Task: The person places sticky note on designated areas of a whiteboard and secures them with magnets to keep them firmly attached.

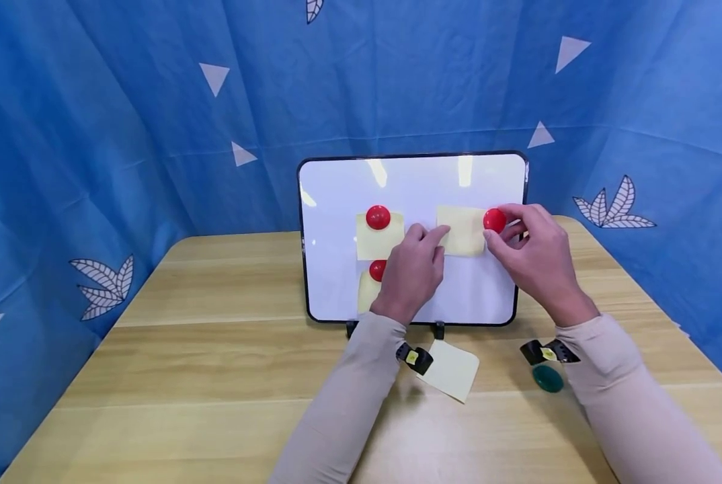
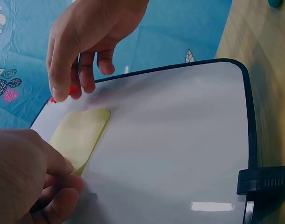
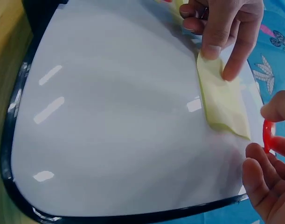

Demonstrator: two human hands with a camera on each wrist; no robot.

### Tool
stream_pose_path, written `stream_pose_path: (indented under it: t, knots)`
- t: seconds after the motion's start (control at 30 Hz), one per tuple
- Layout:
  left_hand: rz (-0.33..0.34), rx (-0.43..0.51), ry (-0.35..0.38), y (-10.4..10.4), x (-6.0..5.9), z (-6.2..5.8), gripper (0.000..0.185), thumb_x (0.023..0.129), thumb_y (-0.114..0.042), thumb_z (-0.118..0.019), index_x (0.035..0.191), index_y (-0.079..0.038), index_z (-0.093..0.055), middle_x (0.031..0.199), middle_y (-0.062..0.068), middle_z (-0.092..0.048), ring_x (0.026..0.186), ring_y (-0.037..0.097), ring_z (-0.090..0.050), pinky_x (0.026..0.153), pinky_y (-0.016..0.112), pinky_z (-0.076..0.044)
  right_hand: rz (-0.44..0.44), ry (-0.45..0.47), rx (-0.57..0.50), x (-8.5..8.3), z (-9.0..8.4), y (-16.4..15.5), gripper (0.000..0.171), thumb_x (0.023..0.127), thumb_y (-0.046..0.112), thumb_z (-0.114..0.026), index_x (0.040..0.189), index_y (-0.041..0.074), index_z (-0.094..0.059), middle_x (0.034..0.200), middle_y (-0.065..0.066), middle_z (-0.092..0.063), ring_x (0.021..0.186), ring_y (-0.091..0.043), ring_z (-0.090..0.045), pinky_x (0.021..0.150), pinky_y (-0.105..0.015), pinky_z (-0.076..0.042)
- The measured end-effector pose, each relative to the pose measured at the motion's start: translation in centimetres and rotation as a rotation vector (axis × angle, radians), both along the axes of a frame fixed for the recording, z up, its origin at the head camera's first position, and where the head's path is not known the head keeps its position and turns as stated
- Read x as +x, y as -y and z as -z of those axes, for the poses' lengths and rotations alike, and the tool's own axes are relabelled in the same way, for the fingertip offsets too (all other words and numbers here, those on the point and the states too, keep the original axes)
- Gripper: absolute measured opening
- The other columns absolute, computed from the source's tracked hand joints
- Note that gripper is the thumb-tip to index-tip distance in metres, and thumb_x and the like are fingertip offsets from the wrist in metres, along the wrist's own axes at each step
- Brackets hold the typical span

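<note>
My right hand (image 1: 539, 252) pinches a round red magnet (image 1: 494, 220) between thumb and fingers, close to the right edge of a pale yellow sticky note (image 1: 462, 235). In the right wrist view the magnet (image 3: 267, 135) shows edge-on, just off the note's end. My left hand (image 1: 412, 272) holds that note by its left edge with thumb and forefinger, against the upright whiteboard (image 1: 337, 188). The note's lower edge (image 2: 99, 133) curls slightly away from the board in the left wrist view. The left hand's other fingers are bent.
Two yellow notes (image 1: 370, 245) hang on the board's left half, each under a red magnet (image 1: 378, 217); my left hand partly covers the lower one. Below the board a loose note (image 1: 454, 370) and a green magnet (image 1: 547, 378) lie on the wooden table (image 1: 216, 363). A blue curtain (image 1: 367, 74) hangs behind.
</note>
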State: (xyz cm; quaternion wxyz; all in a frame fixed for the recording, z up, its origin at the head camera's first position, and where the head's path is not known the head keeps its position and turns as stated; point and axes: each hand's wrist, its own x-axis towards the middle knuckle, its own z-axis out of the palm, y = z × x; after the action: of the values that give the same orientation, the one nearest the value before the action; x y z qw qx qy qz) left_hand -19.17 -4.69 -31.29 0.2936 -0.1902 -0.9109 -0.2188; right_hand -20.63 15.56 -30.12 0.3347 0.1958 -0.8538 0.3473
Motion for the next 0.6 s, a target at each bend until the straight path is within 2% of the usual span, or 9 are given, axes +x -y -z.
stream_pose_path:
  t: [0.2, 0.33, 0.43, 0.6]
  knots:
    - [-0.009, -0.003, -0.002, 0.0, 0.1, 0.0, 0.039, 0.094, -0.019, -0.071, 0.133, -0.013, -0.066, 0.097, 0.005, -0.060, 0.068, 0.007, -0.054, 0.064, 0.010, -0.045, 0.001, -0.034, 0.041, -0.4, -0.2, 0.7, 0.050, 0.083, 0.010, -0.081, 0.128, 0.001, -0.063, 0.114, -0.016, -0.061, 0.093, -0.026, -0.061, 0.073, -0.019, -0.045]
    - [-0.011, -0.008, 0.008, 0.0, 0.1, 0.0, 0.039, 0.095, -0.020, -0.071, 0.133, -0.014, -0.065, 0.098, 0.004, -0.061, 0.067, 0.007, -0.053, 0.063, 0.009, -0.045, 0.000, -0.063, 0.056, -0.6, -0.3, 1.1, 0.050, 0.081, 0.008, -0.083, 0.127, 0.000, -0.064, 0.115, -0.018, -0.061, 0.095, -0.028, -0.061, 0.078, -0.034, -0.054]
    - [-0.012, -0.013, 0.015, 0.0, 0.2, 0.0, 0.040, 0.095, -0.021, -0.071, 0.134, -0.014, -0.065, 0.098, 0.004, -0.061, 0.067, 0.006, -0.053, 0.063, 0.009, -0.045, -0.004, -0.100, 0.075, -0.7, -0.4, 1.5, 0.053, 0.079, 0.007, -0.084, 0.127, -0.001, -0.064, 0.115, -0.019, -0.060, 0.096, -0.029, -0.061, 0.078, -0.048, -0.057]
    - [-0.016, -0.018, 0.004, -0.1, 0.3, 0.1, 0.042, 0.093, -0.022, -0.073, 0.134, -0.014, -0.065, 0.100, 0.004, -0.062, 0.069, 0.006, -0.054, 0.065, 0.009, -0.046, -0.020, -0.125, 0.082, -0.8, -0.6, 2.1, 0.054, 0.078, 0.007, -0.086, 0.128, 0.000, -0.064, 0.115, -0.020, -0.060, 0.093, -0.029, -0.062, 0.078, -0.052, -0.058]
